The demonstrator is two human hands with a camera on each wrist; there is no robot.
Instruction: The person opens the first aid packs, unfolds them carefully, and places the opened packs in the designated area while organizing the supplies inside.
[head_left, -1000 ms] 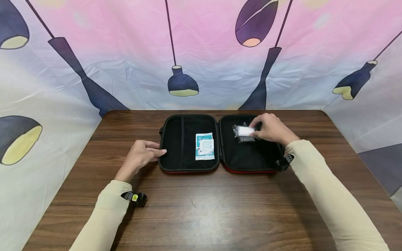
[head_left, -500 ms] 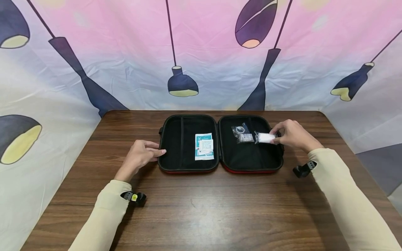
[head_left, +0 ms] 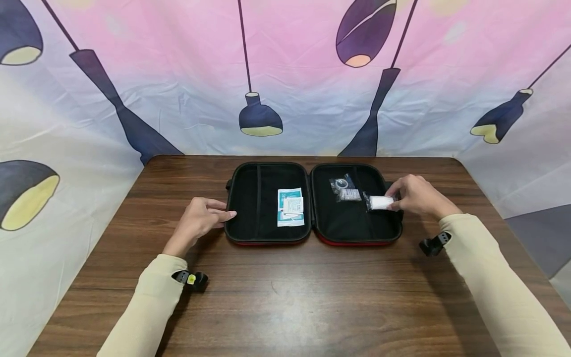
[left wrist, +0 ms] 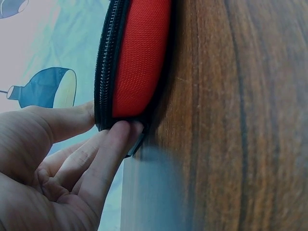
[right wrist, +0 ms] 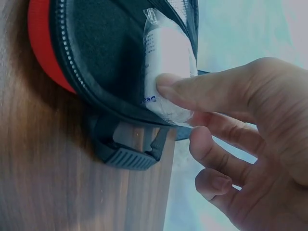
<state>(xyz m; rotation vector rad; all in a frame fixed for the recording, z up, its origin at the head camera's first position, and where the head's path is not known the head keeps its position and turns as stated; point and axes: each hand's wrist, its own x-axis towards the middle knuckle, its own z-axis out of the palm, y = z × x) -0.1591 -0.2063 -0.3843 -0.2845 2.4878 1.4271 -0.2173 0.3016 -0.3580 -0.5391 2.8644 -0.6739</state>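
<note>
We take the case hinge in the head view as the clock centre, with 12 o'clock at the far edge of the worktop [head_left: 285, 302].

Status: The case lies open and flat, with its left half [head_left: 243, 198] at 9 o'clock and its right half [head_left: 343, 223] at 3 o'clock. We find the sachets [head_left: 291, 221] lying in the left half at 9 o'clock, beside the hinge. A ring-shaped pack [head_left: 341, 184] and a small wrapped roll [head_left: 349, 195] lie together in the right half, towards 2 o'clock. We count these items as placed. The white roll [head_left: 381, 202] is at 3 o'clock, over the right half near its outer rim, and not yet released; we therefore judge its handling incomplete. We cannot tell whether it touches the lining. The zip [left wrist: 107, 67] is undone.

Pose: The left forearm enters from 8 o'clock. The left hand [head_left: 196, 225] sits low at the case's outer edge, and its thumb and fingers pinch the rim. The right forearm enters from 4 o'clock. The right hand [head_left: 415, 196] arches beside the outer rim, above the handle [right wrist: 129, 158], pointing towards 9 o'clock. Its thumb and forefinger grip one end of the white roll; its other fingers curl loosely.
</note>
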